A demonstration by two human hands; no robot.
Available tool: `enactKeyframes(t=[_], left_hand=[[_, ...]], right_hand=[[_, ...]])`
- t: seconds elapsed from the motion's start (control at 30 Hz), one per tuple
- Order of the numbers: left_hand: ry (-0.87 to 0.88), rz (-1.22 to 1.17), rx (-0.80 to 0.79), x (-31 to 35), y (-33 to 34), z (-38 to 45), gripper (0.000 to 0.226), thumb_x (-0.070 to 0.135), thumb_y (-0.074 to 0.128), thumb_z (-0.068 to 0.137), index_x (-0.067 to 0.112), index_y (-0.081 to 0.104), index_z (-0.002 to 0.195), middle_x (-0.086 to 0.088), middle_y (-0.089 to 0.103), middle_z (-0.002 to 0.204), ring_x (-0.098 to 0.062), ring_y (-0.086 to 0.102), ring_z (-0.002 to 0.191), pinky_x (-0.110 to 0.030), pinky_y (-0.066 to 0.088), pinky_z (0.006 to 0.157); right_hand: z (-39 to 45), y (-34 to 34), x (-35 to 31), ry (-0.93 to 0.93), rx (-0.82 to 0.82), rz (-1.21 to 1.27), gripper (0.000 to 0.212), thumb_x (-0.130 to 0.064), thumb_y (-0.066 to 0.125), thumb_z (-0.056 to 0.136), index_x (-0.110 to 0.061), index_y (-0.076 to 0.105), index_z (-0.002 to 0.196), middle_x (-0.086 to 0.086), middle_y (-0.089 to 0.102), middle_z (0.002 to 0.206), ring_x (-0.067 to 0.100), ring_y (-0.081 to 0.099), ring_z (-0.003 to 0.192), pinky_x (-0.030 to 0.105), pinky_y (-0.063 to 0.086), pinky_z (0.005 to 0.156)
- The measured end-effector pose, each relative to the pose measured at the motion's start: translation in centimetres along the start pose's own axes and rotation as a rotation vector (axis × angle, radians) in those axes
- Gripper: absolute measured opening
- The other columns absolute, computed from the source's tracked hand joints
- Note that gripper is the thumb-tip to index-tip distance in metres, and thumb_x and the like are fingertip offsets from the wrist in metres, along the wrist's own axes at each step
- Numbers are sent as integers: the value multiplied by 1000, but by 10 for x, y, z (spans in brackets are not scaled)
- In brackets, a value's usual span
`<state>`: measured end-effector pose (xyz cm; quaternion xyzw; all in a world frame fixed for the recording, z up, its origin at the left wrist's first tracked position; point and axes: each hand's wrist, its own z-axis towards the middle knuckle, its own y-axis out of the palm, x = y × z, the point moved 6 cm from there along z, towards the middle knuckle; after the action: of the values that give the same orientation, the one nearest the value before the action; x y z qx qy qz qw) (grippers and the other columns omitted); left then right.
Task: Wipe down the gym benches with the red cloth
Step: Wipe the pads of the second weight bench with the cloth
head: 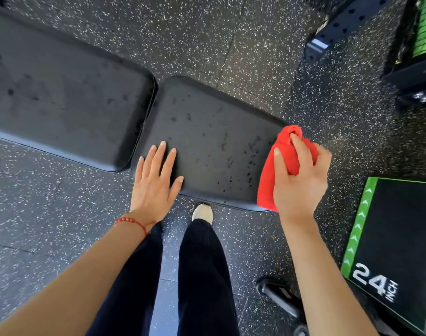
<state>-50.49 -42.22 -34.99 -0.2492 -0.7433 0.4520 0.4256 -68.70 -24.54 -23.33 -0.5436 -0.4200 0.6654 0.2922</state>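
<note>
I bunch the red cloth point(277, 170) in my right hand point(298, 180), left hand point(153, 183) flat on the spotted counter point(214, 132), and should sweep across firmly.

Two black bench pads fill the frame: a long back pad point(61, 93) at upper left and a seat pad point(207, 141) at center. One red cloth point(275, 170) appears at right, with two hands, left point(153, 187) and right point(299, 180). One green-edged plyo box point(401, 238) marked "24 INCH" sits lower right; one white shoe point(202, 213) shows below center; one red bracelet point(134, 221) circles a wrist.
</note>
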Motion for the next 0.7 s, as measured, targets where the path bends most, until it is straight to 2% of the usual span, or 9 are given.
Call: enactKeyframes(t=[0.23, 0.3, 0.43, 0.57, 0.7], left_hand=[[30, -4, 55, -2, 3, 0, 57, 38, 30, 95, 5, 30, 142, -19, 28, 149, -36, 22, 136, -53, 20, 110], [35, -5, 72, -1, 4, -1, 57, 37, 31, 95, 4, 30, 142, -20, 29, 148, -36, 22, 136, -54, 19, 110], [40, -10, 111, -1, 6, 0, 56, 36, 31, 95, 4, 31, 141, -21, 29, 148, -36, 21, 136, -52, 15, 110], [42, -16, 139, -2, 6, 0, 55, 36, 33, 94, 5, 33, 140, -21, 31, 147, -36, 23, 135, -50, 15, 110], [51, -17, 159, -1, 4, 0, 55, 36, 33, 94, 5, 33, 140, -21, 32, 146, -35, 22, 135, -48, 13, 110]], right_hand=[[27, 16, -15, -11, 24, -18, 37, -33, 59, 86, -24, 57, 121, 12, 47, 124, 29, 53, 106, 35, 41, 83], [10, 12, -11, 0, 14, -14, 36, -30, 61, 85, -24, 57, 121, 13, 48, 123, 28, 53, 105, 31, 40, 83], [-39, 15, -12, -113, -49, -45, 34, -29, 63, 83, -24, 59, 116, 13, 52, 117, 22, 52, 103, 22, 38, 79], [-31, 21, -14, -129, -74, -43, 33, -35, 58, 81, -21, 63, 111, 12, 54, 113, 21, 54, 99, 16, 33, 76], [4, 31, -25, -132, -74, -32, 33, -33, 61, 81, -19, 63, 112, 14, 54, 113, 27, 56, 98, 23, 35, 80]])
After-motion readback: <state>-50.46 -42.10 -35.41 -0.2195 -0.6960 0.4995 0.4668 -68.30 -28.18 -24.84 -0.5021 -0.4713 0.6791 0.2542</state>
